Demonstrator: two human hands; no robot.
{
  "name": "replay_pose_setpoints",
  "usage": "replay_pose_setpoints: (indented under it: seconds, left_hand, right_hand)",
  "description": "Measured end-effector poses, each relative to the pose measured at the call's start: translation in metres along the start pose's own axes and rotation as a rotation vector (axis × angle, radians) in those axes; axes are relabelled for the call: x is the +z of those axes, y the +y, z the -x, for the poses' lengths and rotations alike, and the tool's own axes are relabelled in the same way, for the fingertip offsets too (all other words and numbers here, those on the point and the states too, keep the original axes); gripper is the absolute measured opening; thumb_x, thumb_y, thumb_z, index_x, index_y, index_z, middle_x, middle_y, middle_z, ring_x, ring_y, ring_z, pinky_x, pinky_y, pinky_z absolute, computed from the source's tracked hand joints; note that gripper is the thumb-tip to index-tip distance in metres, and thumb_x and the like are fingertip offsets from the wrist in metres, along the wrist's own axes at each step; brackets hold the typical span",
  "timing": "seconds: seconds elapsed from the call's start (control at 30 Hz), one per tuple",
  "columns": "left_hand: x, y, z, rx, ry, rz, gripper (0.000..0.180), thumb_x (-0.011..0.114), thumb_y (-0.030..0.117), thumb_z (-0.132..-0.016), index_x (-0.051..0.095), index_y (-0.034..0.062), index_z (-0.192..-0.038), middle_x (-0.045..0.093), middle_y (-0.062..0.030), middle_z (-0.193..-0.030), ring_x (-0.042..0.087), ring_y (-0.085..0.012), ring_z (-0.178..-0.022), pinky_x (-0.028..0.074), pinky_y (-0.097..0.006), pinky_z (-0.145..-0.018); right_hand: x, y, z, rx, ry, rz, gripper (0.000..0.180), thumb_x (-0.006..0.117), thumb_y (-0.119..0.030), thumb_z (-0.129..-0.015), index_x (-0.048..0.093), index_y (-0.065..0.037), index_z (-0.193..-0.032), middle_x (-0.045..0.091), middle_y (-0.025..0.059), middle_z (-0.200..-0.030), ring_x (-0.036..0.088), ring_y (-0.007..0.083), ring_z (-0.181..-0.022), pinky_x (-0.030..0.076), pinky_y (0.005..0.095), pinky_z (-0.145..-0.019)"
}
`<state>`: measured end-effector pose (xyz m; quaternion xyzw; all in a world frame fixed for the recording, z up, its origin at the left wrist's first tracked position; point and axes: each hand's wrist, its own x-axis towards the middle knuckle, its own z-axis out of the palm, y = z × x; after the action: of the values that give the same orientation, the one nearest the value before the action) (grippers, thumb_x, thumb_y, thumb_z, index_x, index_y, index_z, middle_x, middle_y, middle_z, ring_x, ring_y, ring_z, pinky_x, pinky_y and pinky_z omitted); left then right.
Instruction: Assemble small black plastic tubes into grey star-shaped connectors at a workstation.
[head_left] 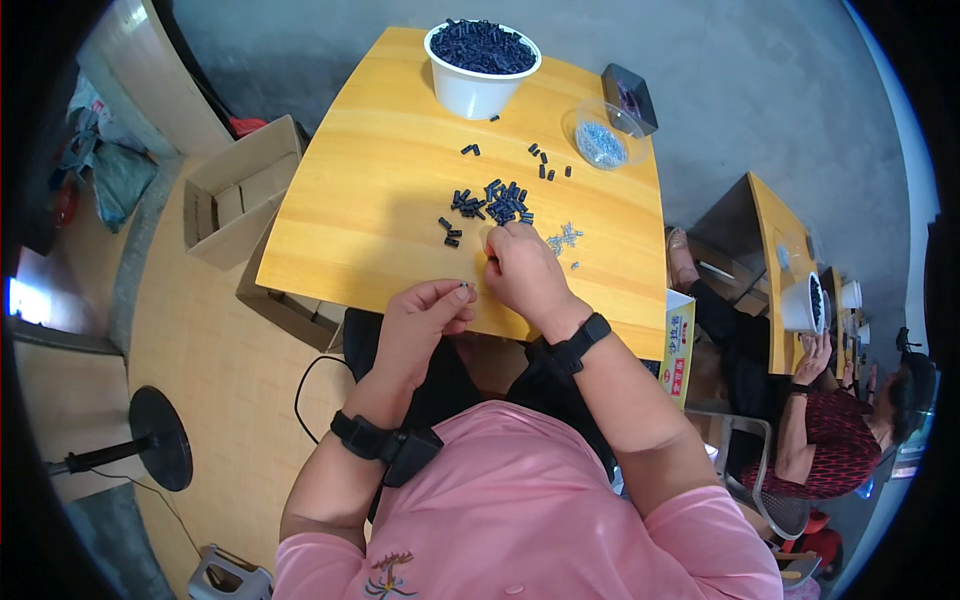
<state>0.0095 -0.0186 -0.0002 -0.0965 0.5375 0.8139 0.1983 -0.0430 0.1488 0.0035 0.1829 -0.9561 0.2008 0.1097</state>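
Just off the near edge of the wooden table, my left hand is closed in a pinch, thumb against fingertip. A tiny light speck shows at its tips, too small to name. My right hand rests over the table with fingers curled down at the near side of a heap of small black cylindrical pieces. Whatever those fingers hold, if anything, is hidden under them. Beside that hand, to the right, lies a little pile of small silvery metal parts. A few black pieces lie loose to the left of the heap.
At the table's far side stands a white bucket heaped with black pieces. Right of it are a clear bowl of silvery parts and a black box. Cardboard boxes flank the left. Another person sits at a table on the right.
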Motion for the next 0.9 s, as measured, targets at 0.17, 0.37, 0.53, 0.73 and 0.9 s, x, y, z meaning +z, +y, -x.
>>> replay_pose_setpoints:
  seconds: [0.17, 0.37, 0.53, 0.73, 0.9]
  left_hand:
    - [0.009, 0.005, 0.01, -0.01, -0.036, -0.031, 0.021, 0.063, 0.018, -0.086, 0.065, 0.0012, -0.1, 0.067, -0.0058, -0.087, 0.062, -0.0103, -0.072, 0.05, -0.021, -0.064]
    - [0.024, 0.006, 0.015, -0.018, -0.145, -0.058, 0.022, 0.065, 0.015, -0.085, 0.065, 0.0003, -0.101, 0.067, -0.0068, -0.085, 0.062, -0.0115, -0.071, 0.05, -0.021, -0.063]
    - [0.041, 0.006, 0.018, -0.029, -0.198, -0.107, 0.022, 0.066, 0.016, -0.085, 0.065, 0.0014, -0.102, 0.066, -0.0057, -0.082, 0.062, -0.0111, -0.07, 0.049, -0.021, -0.062]
    - [0.057, 0.006, 0.021, -0.046, -0.237, -0.13, 0.022, 0.065, 0.016, -0.085, 0.065, 0.0018, -0.102, 0.066, -0.0053, -0.082, 0.061, -0.0106, -0.07, 0.048, -0.021, -0.062]
    - [0.054, 0.007, 0.025, -0.031, -0.227, -0.122, 0.021, 0.064, 0.015, -0.086, 0.065, 0.0018, -0.102, 0.066, -0.0057, -0.082, 0.061, -0.0108, -0.07, 0.048, -0.021, -0.063]
  right_hand:
    - [-0.019, 0.003, 0.01, 0.116, -0.03, -0.277, 0.013, 0.061, 0.0, -0.067, 0.057, 0.0, -0.079, 0.057, 0.0129, -0.072, 0.058, 0.0263, -0.07, 0.048, 0.0336, -0.064]
    - [-0.056, -0.001, 0.037, 0.485, -0.098, -1.188, 0.013, 0.063, -0.001, -0.08, 0.061, -0.001, -0.093, 0.059, -0.0009, -0.075, 0.053, 0.0034, -0.067, 0.041, 0.0165, -0.062]
    - [-0.07, -0.001, 0.058, 0.504, -0.081, -1.345, 0.014, 0.061, 0.001, -0.083, 0.063, -0.003, -0.096, 0.063, -0.0014, -0.079, 0.054, 0.0032, -0.066, 0.042, 0.0171, -0.057]
    - [-0.068, 0.0, 0.077, 0.513, 0.015, -1.392, 0.014, 0.065, -0.002, -0.082, 0.066, -0.003, -0.096, 0.064, -0.0015, -0.079, 0.053, 0.0029, -0.064, 0.041, 0.0165, -0.056]
    - [-0.066, -0.006, 0.075, 0.506, 0.038, -1.406, 0.014, 0.065, -0.002, -0.081, 0.067, -0.004, -0.095, 0.063, -0.002, -0.077, 0.051, 0.0024, -0.063, 0.04, 0.0158, -0.055]
